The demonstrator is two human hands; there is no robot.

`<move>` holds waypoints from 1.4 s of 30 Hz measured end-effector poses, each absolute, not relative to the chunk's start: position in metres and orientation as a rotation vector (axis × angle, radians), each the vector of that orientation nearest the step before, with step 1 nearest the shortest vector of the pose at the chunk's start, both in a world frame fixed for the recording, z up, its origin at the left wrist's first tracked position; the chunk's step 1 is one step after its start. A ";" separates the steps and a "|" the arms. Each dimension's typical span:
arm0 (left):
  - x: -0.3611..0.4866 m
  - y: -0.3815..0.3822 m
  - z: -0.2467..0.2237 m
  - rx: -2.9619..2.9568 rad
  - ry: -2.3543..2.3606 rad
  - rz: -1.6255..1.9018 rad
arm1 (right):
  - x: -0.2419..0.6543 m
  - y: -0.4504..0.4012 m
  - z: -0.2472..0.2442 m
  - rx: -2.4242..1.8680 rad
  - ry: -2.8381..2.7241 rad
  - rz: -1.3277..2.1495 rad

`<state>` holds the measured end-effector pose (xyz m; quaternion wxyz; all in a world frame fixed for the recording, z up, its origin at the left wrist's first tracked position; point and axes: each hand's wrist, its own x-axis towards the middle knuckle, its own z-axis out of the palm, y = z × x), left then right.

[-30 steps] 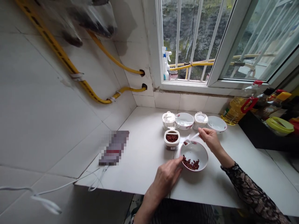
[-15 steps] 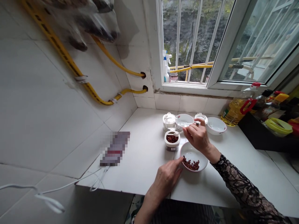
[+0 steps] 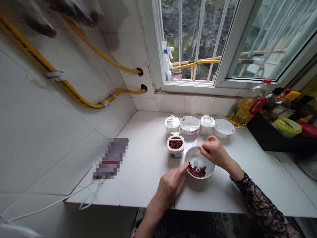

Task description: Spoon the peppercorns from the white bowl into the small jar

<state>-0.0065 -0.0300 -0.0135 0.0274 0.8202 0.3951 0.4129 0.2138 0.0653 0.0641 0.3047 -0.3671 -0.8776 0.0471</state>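
My right hand (image 3: 216,154) pinches the handle of a small white spoon (image 3: 196,162), whose bowl is down inside a white bowl (image 3: 210,168) with a pink rim. Dark red dried spice (image 3: 197,171), like Sichuan peppercorns, lies along the near side of that bowl. On the bowl's left rim rest the fingers of my left hand (image 3: 170,183), steadying it, with the thumb lower down beside it. Just behind and left stands an open spice jar (image 3: 175,154) with the same dark red spice inside.
Behind are a clear-lidded jar (image 3: 172,125), a flowered bowl (image 3: 190,129), a white-filled jar (image 3: 207,125) and another bowl (image 3: 224,130). An oil bottle (image 3: 241,112) and a black condiment box (image 3: 262,137) stand right. A blurred-out object (image 3: 111,158) with a white cable lies left.
My right hand has brought the spoon from over the spice jar down into the white bowl. The left hand stays at the rim. The camera view has shifted slightly.
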 end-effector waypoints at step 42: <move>-0.007 -0.031 -0.016 2.526 1.228 1.256 | 0.217 0.065 0.055 -1.314 -1.701 0.835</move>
